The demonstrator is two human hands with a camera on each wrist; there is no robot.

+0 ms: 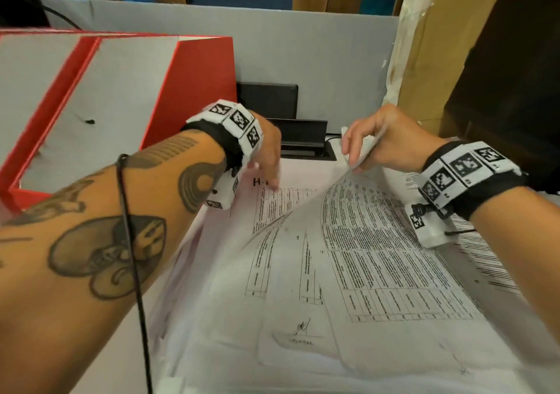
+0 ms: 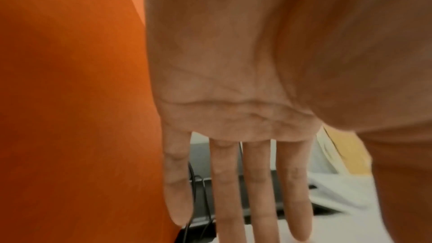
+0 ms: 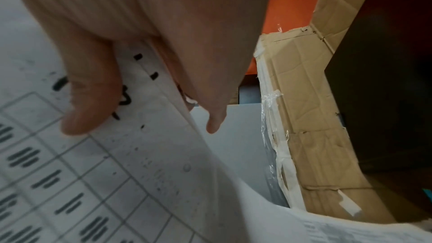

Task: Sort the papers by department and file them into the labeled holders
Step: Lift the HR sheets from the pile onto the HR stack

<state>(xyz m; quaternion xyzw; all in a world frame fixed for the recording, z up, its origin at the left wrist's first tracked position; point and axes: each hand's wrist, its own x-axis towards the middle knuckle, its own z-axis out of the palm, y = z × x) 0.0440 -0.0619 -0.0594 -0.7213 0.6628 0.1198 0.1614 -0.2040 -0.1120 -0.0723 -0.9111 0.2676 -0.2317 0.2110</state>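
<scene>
A pile of printed papers [image 1: 303, 272] covers the desk in front of me. My right hand [image 1: 372, 142] pinches the far corner of the top sheet [image 1: 378, 242], a sheet with a printed table, and holds it lifted and curved; the right wrist view shows the thumb [image 3: 91, 103] pressed on that sheet [image 3: 117, 173]. My left hand [image 1: 266, 157] reaches over the far left of the pile with straight fingers [image 2: 257, 191], fingertips on the sheet below near handwritten letters. A red file holder [image 1: 121, 97] stands at the left.
A grey partition [image 1: 318, 60] backs the desk. A black cable box [image 1: 303, 139] sits in the desktop behind the papers. A taped cardboard box [image 1: 430, 45] stands at the right, also in the right wrist view [image 3: 315, 136]. A black cable [image 1: 133, 257] runs along my left forearm.
</scene>
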